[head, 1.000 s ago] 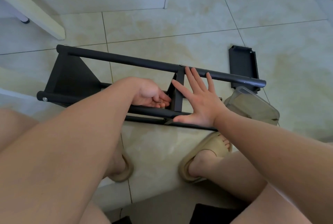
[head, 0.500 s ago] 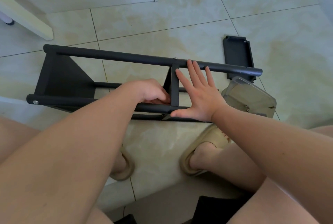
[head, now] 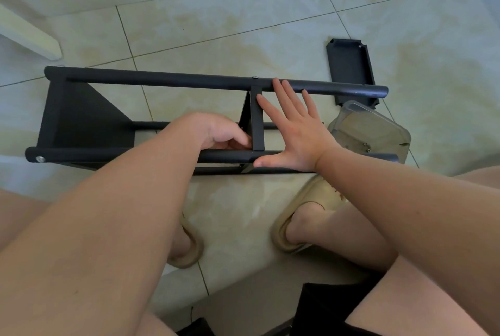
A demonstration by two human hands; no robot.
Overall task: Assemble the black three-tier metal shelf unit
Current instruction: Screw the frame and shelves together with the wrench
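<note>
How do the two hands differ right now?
The left hand has curled fingers; the right hand is flat with fingers spread. The left hand sits left of the middle shelf; the right hand lies right of it, fingertips at the far pole. Both are at the near pole.

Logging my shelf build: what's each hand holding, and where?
Right hand holds nothing, flat on the shelf frame beside the middle shelf. Left hand curls where that shelf meets the near pole; what it holds is hidden.

Even, soft daylight; pale floor (head: 243, 24) shows mild sheen, faint shadows. Wide-angle bending at edges. Near forearms slightly soft, centre sharp.
</note>
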